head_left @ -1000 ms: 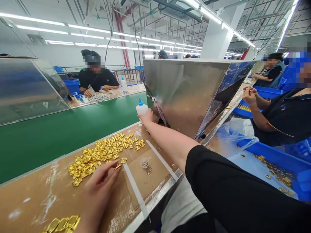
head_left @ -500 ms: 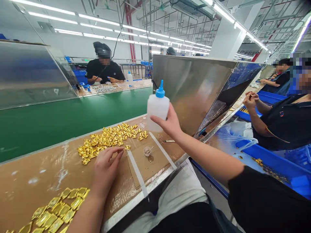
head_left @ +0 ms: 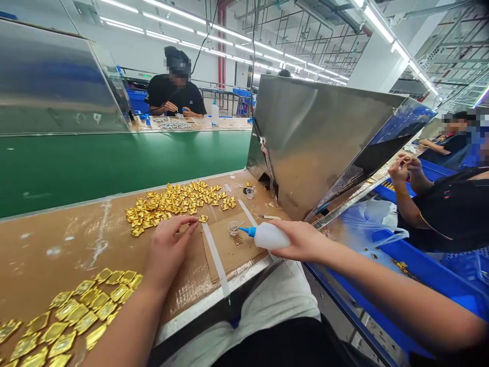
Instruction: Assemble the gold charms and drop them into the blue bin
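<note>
My right hand (head_left: 296, 239) is wrapped round a white squeeze bottle (head_left: 272, 236) with a blue nozzle. The bottle lies nearly level, its tip pointing left, close over a small clear cup (head_left: 234, 228) with a thin stick in it. My left hand (head_left: 171, 244) rests on the bench with thumb and forefinger pinched at the edge of a small gold piece (head_left: 204, 218). Just beyond the left fingers spreads a heap of small gold pieces (head_left: 175, 204). Larger gold plates (head_left: 80, 308) lie in rows beside my left forearm.
White tape strips (head_left: 216, 260) cross the cardboard-covered bench. A green conveyor belt (head_left: 95, 163) runs behind it. A leaning metal panel (head_left: 313, 137) stands at the right, near a second small cup (head_left: 249, 192). Co-workers sit across the belt and at right, by blue bins (head_left: 401, 265).
My right hand has lowered the bottle and tipped it from upright to nearly level, nozzle leftward. My left hand stays by the same gold piece. The view has shifted slightly.
</note>
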`<action>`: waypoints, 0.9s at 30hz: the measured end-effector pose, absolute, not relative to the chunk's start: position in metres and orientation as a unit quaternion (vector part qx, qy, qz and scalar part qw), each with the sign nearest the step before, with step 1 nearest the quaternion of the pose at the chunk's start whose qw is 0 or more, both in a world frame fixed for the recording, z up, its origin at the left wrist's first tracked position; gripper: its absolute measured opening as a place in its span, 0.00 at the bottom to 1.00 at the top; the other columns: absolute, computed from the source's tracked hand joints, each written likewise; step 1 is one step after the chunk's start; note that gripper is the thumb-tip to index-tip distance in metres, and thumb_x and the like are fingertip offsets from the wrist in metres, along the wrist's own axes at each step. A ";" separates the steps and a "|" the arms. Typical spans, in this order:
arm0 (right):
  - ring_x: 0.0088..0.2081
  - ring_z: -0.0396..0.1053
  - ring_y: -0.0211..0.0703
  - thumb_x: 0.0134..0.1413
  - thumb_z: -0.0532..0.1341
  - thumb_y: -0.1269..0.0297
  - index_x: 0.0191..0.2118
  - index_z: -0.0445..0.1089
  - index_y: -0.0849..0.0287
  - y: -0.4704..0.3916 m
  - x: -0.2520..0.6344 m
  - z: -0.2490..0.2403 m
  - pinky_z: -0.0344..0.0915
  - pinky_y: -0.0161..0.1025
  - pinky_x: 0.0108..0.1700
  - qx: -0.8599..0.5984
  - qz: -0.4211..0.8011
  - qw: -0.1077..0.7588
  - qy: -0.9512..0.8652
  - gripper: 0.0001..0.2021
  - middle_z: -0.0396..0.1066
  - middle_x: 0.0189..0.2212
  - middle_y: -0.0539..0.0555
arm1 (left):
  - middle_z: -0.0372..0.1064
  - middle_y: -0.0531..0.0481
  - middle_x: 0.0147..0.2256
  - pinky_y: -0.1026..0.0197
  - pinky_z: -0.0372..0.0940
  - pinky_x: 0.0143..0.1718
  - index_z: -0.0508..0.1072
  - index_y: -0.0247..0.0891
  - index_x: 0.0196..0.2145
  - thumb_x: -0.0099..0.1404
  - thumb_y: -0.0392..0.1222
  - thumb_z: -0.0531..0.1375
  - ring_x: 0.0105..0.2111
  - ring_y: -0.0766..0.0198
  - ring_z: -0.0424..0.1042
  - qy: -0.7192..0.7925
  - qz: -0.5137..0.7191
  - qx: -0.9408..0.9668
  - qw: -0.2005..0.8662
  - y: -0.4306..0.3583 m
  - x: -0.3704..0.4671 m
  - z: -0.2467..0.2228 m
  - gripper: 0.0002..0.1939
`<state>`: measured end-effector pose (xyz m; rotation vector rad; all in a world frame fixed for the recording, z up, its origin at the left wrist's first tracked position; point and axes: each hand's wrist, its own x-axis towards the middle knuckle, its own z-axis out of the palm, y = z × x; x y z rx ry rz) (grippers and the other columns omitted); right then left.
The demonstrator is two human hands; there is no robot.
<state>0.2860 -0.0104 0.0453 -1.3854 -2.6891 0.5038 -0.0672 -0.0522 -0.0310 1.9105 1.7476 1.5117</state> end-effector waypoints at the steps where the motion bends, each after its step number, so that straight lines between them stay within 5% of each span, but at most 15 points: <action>1: 0.50 0.78 0.58 0.55 0.68 0.52 0.67 0.65 0.48 -0.007 0.283 0.045 0.70 0.45 0.46 -0.454 0.145 0.029 -0.879 0.34 0.78 0.55 0.56 | 0.80 0.50 0.44 0.53 0.66 0.50 0.81 0.44 0.44 0.73 0.49 0.62 0.47 0.53 0.75 0.578 0.507 0.636 0.065 -0.053 -0.067 -0.030 0.10; 12: 0.45 0.81 0.57 0.55 0.66 0.54 0.53 0.72 0.53 0.004 0.258 0.072 0.67 0.41 0.38 -0.415 0.008 -0.073 -0.907 0.20 0.81 0.46 0.56 | 0.79 0.50 0.44 0.51 0.67 0.49 0.80 0.47 0.46 0.71 0.59 0.62 0.44 0.50 0.75 0.595 0.533 0.601 0.019 -0.054 -0.069 -0.033 0.16; 17: 0.41 0.81 0.58 0.54 0.68 0.56 0.51 0.72 0.54 0.004 0.251 0.086 0.68 0.41 0.37 -0.398 -0.031 -0.111 -0.910 0.19 0.82 0.43 0.57 | 0.79 0.50 0.43 0.50 0.67 0.44 0.79 0.51 0.50 0.67 0.69 0.62 0.39 0.49 0.74 0.622 0.537 0.568 0.047 -0.054 -0.071 -0.039 0.24; 27: 0.39 0.81 0.57 0.53 0.69 0.55 0.50 0.71 0.55 0.005 0.249 0.091 0.67 0.40 0.35 -0.386 -0.050 -0.113 -0.914 0.20 0.82 0.39 0.57 | 0.79 0.51 0.42 0.51 0.66 0.42 0.78 0.52 0.52 0.64 0.69 0.64 0.37 0.51 0.73 0.648 0.528 0.541 0.087 -0.056 -0.068 -0.033 0.27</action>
